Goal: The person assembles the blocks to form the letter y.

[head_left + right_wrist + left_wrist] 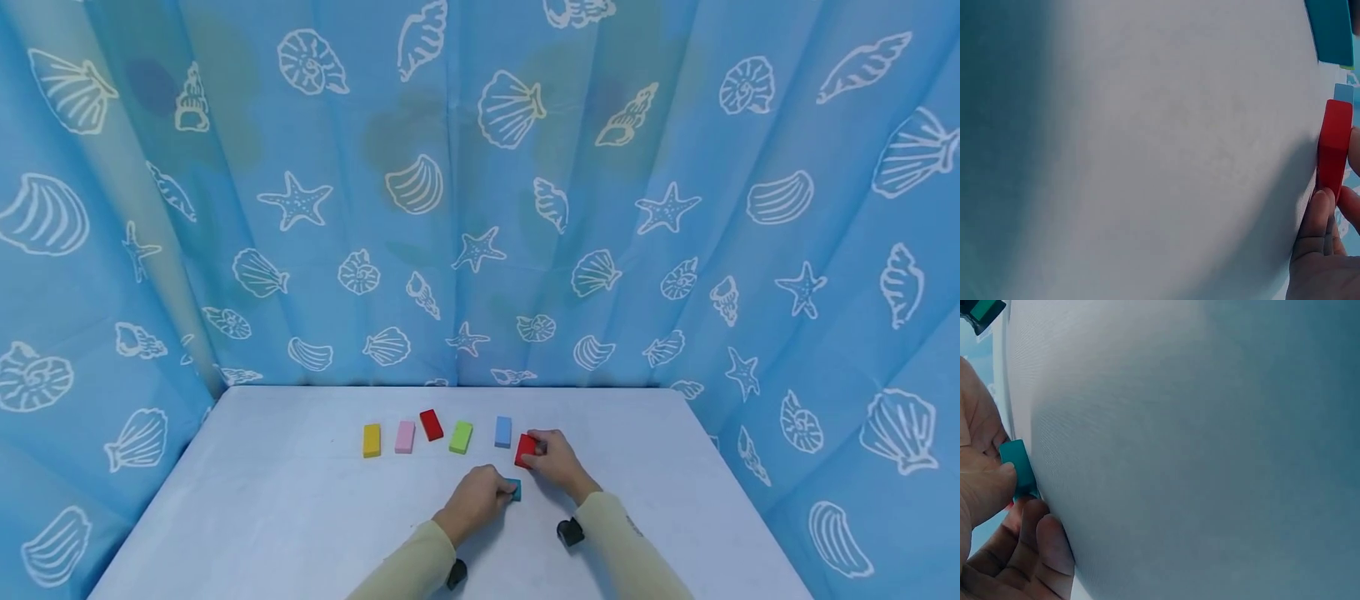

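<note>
My left hand (477, 495) pinches a teal block (517, 489) between thumb and fingers, low over the white table. In the left wrist view the thumb presses one face of the teal block (1016, 464), with fingertips beneath its lower end. Farther right and forward, my right hand (558, 461) grips a red block (524, 451) by its right side. The right wrist view shows this red block (1334, 140) with fingertips at its lower end and side. A light blue block (503, 432) lies just beyond it to the left.
To the left along the back of the white table (300, 492) lie a yellow block (372, 441), a pink block (405, 437), a second, tilted red block (431, 425) and a lime green block (461, 437). A blue shell-patterned curtain (457, 300) hangs behind and at both sides.
</note>
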`<state>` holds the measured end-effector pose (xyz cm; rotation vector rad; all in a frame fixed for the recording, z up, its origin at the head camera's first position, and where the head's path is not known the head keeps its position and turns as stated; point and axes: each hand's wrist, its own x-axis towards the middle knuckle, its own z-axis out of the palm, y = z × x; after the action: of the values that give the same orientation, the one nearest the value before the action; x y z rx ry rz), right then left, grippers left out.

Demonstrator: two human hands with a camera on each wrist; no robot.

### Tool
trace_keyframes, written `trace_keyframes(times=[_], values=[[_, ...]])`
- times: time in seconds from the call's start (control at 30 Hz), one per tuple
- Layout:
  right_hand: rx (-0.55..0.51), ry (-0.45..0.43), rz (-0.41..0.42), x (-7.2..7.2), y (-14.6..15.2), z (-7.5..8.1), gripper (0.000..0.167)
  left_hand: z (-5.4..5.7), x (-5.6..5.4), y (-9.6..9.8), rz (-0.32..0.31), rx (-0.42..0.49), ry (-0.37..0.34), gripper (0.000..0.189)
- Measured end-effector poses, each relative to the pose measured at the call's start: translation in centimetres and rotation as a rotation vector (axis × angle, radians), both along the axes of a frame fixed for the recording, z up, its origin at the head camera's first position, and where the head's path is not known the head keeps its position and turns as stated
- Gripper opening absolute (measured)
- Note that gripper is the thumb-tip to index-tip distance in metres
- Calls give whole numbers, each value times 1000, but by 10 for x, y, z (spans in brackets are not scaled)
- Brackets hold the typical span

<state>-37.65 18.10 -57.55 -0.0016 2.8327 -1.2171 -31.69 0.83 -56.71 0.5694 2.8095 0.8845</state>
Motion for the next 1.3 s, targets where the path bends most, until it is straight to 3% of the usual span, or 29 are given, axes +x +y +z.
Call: trace_keyframes(times=[0.53, 1.3], values=[[-122, -50, -10, 6, -2, 0, 55, -4, -4, 8, 1, 27, 49, 25], [-132, -81, 156, -1, 8, -1, 50, 1, -2, 15, 22, 22, 38, 23]])
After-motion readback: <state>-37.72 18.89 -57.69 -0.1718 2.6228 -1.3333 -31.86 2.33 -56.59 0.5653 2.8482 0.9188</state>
